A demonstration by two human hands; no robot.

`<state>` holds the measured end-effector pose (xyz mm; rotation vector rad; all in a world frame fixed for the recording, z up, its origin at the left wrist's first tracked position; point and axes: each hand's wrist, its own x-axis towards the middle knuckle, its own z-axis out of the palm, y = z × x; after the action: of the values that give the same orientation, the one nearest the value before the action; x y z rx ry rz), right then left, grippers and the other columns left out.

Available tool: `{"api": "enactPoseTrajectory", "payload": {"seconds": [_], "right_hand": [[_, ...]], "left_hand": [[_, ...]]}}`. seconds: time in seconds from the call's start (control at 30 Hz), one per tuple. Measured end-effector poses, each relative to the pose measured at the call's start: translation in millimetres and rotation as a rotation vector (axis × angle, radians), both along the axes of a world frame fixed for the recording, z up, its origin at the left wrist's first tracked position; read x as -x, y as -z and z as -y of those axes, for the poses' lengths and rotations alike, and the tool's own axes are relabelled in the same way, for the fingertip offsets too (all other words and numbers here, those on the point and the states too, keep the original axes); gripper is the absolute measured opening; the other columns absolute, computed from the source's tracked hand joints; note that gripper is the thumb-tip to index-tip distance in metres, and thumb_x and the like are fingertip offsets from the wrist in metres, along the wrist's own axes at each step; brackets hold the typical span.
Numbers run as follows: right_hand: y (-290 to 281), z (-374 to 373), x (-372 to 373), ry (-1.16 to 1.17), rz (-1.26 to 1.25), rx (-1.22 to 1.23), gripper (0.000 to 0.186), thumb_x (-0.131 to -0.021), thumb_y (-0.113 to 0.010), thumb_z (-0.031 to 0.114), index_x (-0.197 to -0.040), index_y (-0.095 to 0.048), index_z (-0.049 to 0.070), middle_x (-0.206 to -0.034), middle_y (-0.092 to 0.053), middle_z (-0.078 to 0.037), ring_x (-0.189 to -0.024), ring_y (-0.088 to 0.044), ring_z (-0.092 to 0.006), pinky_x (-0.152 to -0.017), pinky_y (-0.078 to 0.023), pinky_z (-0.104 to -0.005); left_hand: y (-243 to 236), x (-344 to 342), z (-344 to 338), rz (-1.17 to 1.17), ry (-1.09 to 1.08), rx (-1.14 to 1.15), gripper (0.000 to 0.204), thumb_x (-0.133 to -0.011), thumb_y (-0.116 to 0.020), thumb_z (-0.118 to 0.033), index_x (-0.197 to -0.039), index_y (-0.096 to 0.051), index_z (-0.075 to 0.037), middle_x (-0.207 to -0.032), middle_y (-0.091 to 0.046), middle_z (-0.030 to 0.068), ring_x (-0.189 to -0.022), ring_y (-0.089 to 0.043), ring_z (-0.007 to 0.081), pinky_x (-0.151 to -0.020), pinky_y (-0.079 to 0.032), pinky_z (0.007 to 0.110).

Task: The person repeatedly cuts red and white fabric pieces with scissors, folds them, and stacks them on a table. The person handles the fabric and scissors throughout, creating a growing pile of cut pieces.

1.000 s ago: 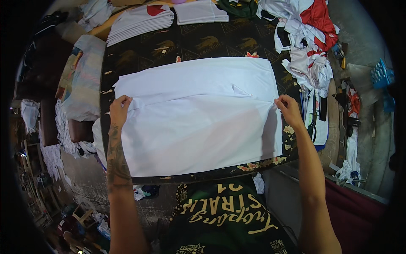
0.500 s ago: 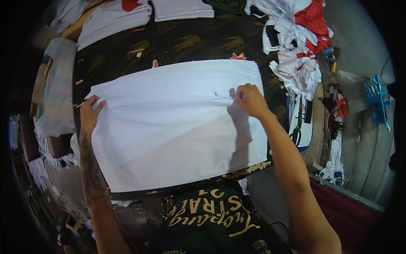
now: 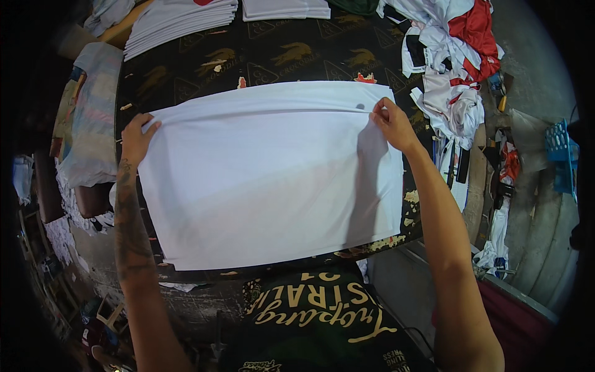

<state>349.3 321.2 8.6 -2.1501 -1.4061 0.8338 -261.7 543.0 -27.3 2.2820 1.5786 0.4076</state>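
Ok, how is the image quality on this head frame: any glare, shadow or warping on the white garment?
Head view: sharp and evenly lit, with no blown-out glare on the white garment; the right hand and forearm cast a soft grey shadow down its right side; fisheye bends the black patterned table edges, and the corners go black; the left hand stays unblurred.

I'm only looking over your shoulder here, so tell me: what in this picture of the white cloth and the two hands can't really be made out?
- Head view: the table under the white garment is covered by it.
- Left hand: fingertips curl over the cloth's edge, hidden.
- Right hand: its pinch is hidden behind the knuckles.
- Folded white stacks: cut off by the top edge.
- Pile of red and white clothes: single pieces too tangled to tell apart.
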Motion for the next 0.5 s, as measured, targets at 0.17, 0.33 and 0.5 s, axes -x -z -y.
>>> {"api": "enactPoseTrajectory", "payload": {"seconds": [0.17,0.33,0.5], "right_hand": [[4,-13,-13,-0.063,0.030,0.060,0.023,-0.097,-0.078,0.021,-0.106,-0.073,0.001,-0.084,-0.071,-0.012,-0.076,-0.063,-0.0183,-0.076,-0.051,-0.0358],[15,-20,-9,-0.029,0.145,0.077,0.023,-0.093,-0.081,0.023,-0.101,-0.075,0.002,-0.092,-0.075,-0.012,-0.083,-0.068,-0.0242,-0.080,-0.053,-0.0379],[8,8,9,-0.021,0.420,-0.195,0.033,-0.089,-0.084,0.020,-0.117,-0.071,0.006,-0.115,-0.072,-0.016,-0.108,-0.066,-0.0344,-0.095,-0.052,-0.0436]], "left_hand": [[0,-13,-16,-0.114,0.004,0.035,0.028,-0.097,-0.075,-0.030,-0.110,-0.072,-0.006,-0.108,-0.077,0.0164,-0.106,-0.073,0.0401,-0.092,-0.055,0.045],[5,-20,-29,-0.132,-0.014,0.045,0.027,-0.097,-0.074,-0.032,-0.109,-0.073,-0.007,-0.109,-0.077,0.0147,-0.109,-0.072,0.0388,-0.094,-0.053,0.050],[12,-65,14,-0.259,-0.213,-0.435,0.044,-0.098,-0.073,-0.043,-0.134,-0.065,-0.019,-0.140,-0.064,0.0096,-0.135,-0.056,0.0341,-0.107,-0.043,0.057]]}}
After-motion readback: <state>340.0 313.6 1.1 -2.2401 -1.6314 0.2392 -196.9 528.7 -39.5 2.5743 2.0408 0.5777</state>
